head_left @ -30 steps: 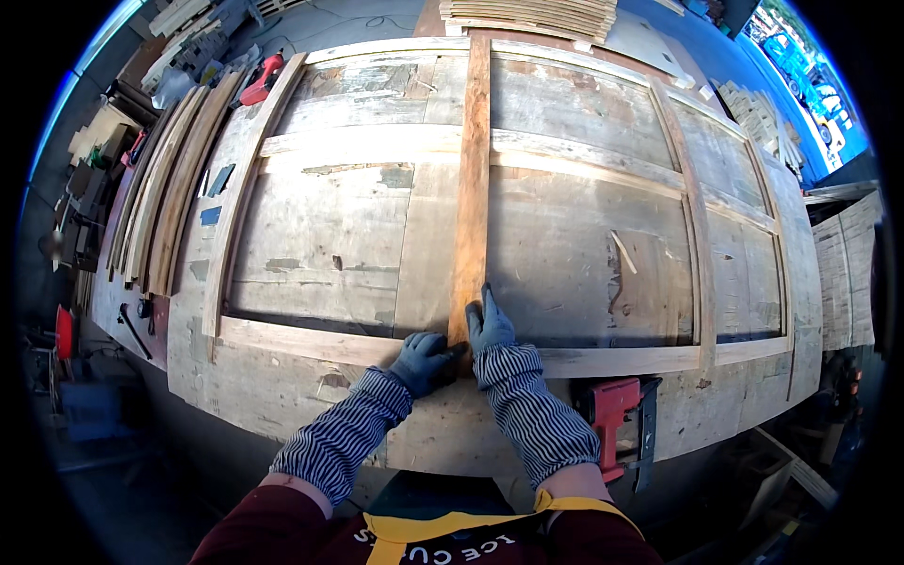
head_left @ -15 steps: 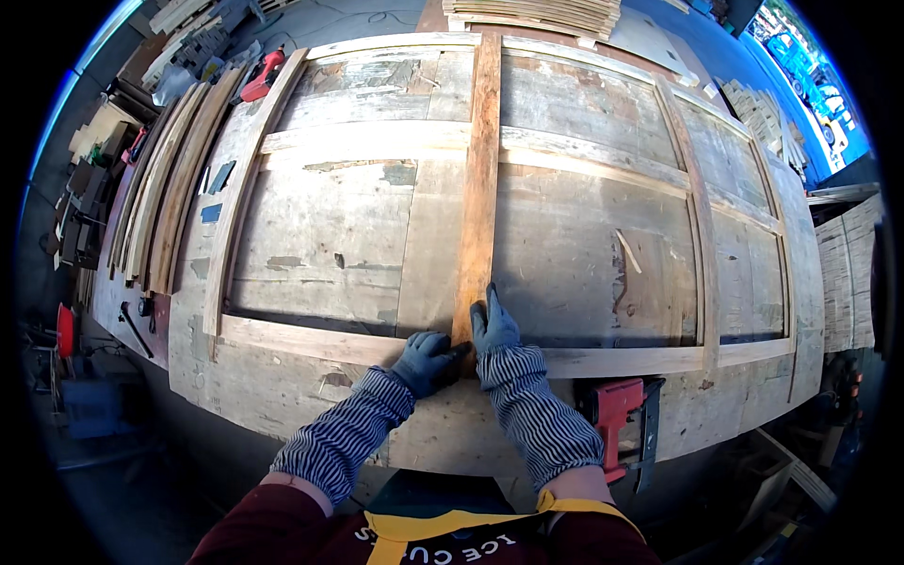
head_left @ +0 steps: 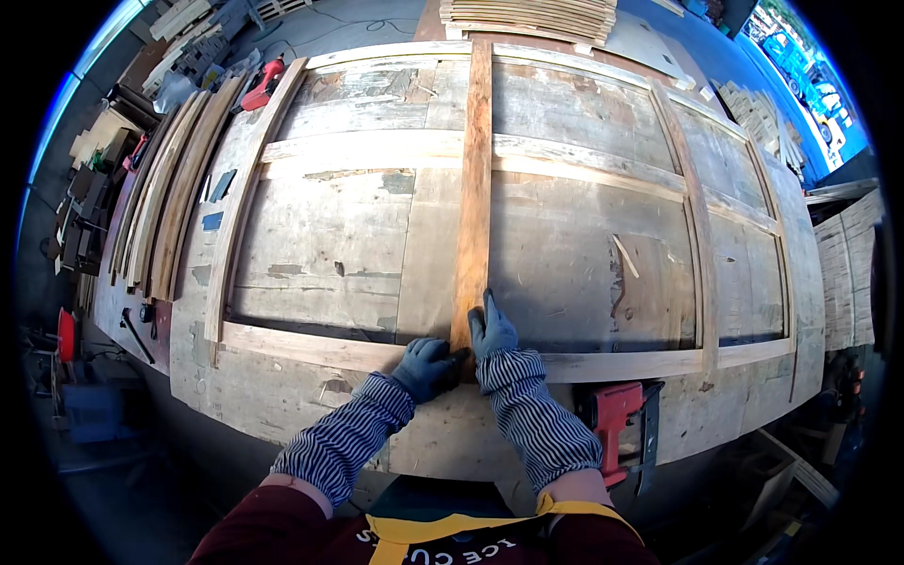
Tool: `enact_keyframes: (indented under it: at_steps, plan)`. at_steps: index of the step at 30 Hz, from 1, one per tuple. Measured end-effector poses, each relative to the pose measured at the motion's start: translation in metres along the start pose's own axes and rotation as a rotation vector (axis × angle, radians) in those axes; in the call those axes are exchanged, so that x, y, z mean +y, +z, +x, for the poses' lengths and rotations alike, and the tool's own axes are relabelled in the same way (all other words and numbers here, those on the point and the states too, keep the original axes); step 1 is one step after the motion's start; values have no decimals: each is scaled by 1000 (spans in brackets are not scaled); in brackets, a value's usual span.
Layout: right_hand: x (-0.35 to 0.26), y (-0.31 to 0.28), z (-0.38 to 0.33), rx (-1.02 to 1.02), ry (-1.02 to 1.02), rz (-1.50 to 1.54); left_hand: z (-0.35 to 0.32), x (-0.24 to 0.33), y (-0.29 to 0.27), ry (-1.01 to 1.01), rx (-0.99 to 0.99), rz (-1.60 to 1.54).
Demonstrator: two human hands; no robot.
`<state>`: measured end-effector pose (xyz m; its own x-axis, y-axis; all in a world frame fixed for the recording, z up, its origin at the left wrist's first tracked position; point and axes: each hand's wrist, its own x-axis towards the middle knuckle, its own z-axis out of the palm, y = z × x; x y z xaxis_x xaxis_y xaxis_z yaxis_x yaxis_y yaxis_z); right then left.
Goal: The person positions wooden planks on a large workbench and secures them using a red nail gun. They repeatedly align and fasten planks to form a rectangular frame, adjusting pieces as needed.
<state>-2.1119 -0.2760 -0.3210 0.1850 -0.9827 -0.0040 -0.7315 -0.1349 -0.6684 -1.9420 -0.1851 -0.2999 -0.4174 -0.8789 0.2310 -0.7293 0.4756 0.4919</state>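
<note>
A long orange-brown wooden slat (head_left: pixel 476 188) runs from near to far across a pale timber frame (head_left: pixel 311 347), which lies flat on a worn plywood tabletop (head_left: pixel 282 405). At the slat's near end, my left hand (head_left: pixel 427 368), in a grey-blue glove, has its fingers curled and its thumb against the left edge. My right hand (head_left: pixel 492 331), gloved alike, grips the right edge, one finger lying forward along it. The fingers' undersides are hidden. Right of my right forearm, a red and black nail gun (head_left: pixel 618 424) rests at the table's near edge.
Several loose boards (head_left: pixel 193 188) lie at the left beside a black-handled tool (head_left: pixel 137 335). Another red power tool (head_left: pixel 262 85) sits by the frame's far left corner. Stacked slats (head_left: pixel 527 19) stand beyond the far edge. Small blue pieces (head_left: pixel 213 221) lie left of the frame.
The view has shifted slightly, so the frame and table sit a little lower in the picture. Both hands keep their hold at the slat's near end.
</note>
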Motion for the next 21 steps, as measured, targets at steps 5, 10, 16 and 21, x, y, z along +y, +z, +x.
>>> enact_keyframes:
  at_steps: [5, 10, 16, 21]
  plan:
    - [14, 6, 2, 28, -20, 16, 6, -4, 6, -10, -62, -13]
    - [13, -36, -11, -48, -53, -73, 1, -3, 3, -9, -7, -28]
    - [47, -69, -65, -350, -430, -271, -2, 0, 5, -48, -43, -3]
    - [45, -60, -65, -364, -494, -282, 1, 0, -4, -82, -173, 44]
